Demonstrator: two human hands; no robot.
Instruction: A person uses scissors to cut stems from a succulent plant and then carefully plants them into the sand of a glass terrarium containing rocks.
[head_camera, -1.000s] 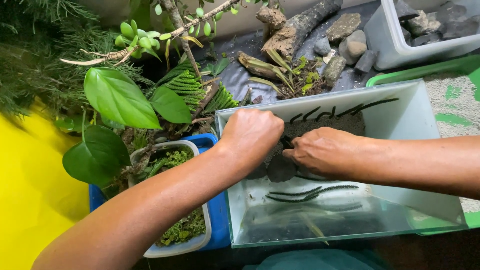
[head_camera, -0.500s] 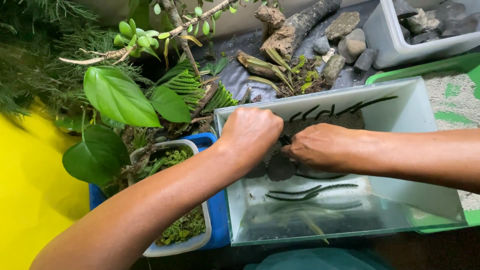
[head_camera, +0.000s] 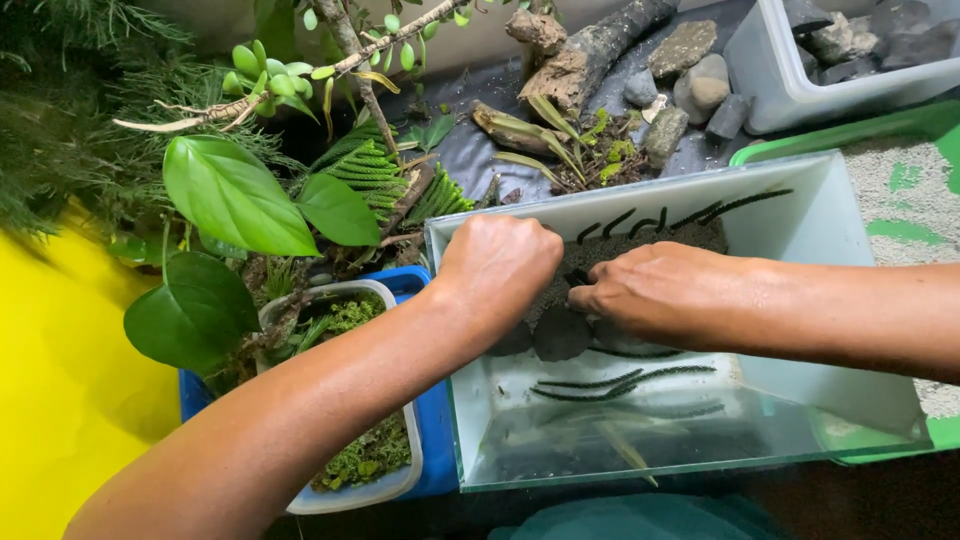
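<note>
Both hands worked inside the glass tank (head_camera: 850, 300). The left hand (head_camera: 500, 265) was curled, knuckles up, fingers pressed down into the dark gravel (head_camera: 640, 250) at the tank's 11 o'clock corner; whether they gripped anything I could not tell. The right hand (head_camera: 665, 290) lay flat just beside it — fingers loose on the gravel. Compared with half a second earlier, the hands had barely shifted, so the packing looked ongoing. A tub of moss (head_camera: 365, 455) sat at 8 o'clock of the tank, stones (head_camera: 700, 85) at 12.
</note>
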